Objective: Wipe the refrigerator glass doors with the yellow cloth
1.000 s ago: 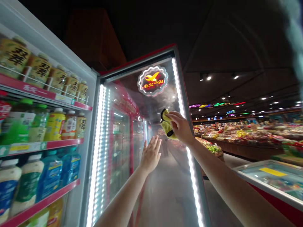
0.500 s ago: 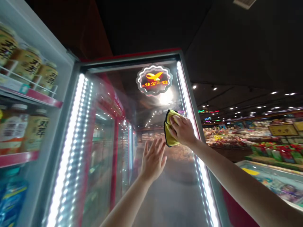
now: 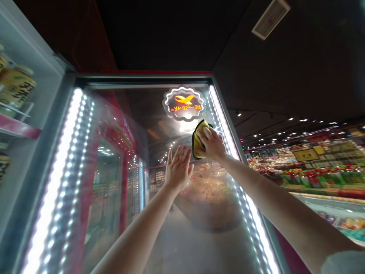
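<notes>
Glass door [image 3: 199, 243] bears a lit sign [image 3: 184, 103] at twelve o'clock. Open left hand [image 3: 177, 172] probably steadies it; at its two o'clock, the right hand [image 3: 213, 145] grips a yellow cloth [image 3: 197, 144], seemingly flattened for contact.

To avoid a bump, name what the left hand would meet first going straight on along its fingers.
Likely the scalloped, white-lit sign on the clear glass door, above the left hand. The black-edged yellow cloth sits close beside that line; depth off the glass is unclear.
</notes>
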Demonstrator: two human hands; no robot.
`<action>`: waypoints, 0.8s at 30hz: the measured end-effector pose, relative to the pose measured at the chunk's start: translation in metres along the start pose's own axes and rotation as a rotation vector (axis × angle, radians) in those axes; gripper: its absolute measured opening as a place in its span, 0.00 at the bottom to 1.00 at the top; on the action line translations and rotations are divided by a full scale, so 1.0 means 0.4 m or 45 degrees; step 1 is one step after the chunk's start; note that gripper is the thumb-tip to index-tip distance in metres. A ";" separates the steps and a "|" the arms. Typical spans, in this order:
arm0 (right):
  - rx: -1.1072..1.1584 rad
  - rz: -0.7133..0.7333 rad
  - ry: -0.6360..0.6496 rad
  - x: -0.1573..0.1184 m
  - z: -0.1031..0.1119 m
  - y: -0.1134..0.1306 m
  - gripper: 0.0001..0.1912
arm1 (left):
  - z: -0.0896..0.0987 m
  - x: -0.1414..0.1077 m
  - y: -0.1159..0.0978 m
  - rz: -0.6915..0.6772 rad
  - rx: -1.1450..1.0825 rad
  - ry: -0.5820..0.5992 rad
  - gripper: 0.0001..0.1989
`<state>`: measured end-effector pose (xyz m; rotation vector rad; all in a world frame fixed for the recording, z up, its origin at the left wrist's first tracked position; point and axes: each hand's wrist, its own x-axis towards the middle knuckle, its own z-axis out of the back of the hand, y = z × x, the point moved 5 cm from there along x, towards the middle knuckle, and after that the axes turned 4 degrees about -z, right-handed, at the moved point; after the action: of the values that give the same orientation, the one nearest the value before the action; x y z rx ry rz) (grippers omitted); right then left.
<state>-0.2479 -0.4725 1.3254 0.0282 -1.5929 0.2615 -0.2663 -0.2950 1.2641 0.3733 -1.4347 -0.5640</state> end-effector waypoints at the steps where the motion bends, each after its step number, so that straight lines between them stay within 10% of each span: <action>1: -0.001 0.128 0.018 -0.020 -0.002 0.005 0.33 | 0.000 0.004 0.007 -0.013 0.004 -0.020 0.29; 5: -0.072 0.189 0.024 -0.010 0.000 -0.066 0.30 | -0.005 0.031 0.039 -0.044 0.044 -0.044 0.29; 11: -0.029 -0.408 -0.099 0.243 -0.003 -0.106 0.32 | -0.017 0.113 0.073 -0.029 0.105 0.037 0.28; 18: 0.053 0.160 -0.038 0.134 -0.020 -0.041 0.30 | 0.005 0.175 0.101 0.069 0.125 0.028 0.30; 24: -0.050 -0.254 -0.066 0.280 -0.009 -0.165 0.27 | 0.007 0.190 0.128 0.112 0.122 0.016 0.30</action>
<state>-0.2374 -0.5200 1.4460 0.1632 -1.6327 0.0746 -0.2589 -0.2961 1.3554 0.3870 -1.4620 -0.4225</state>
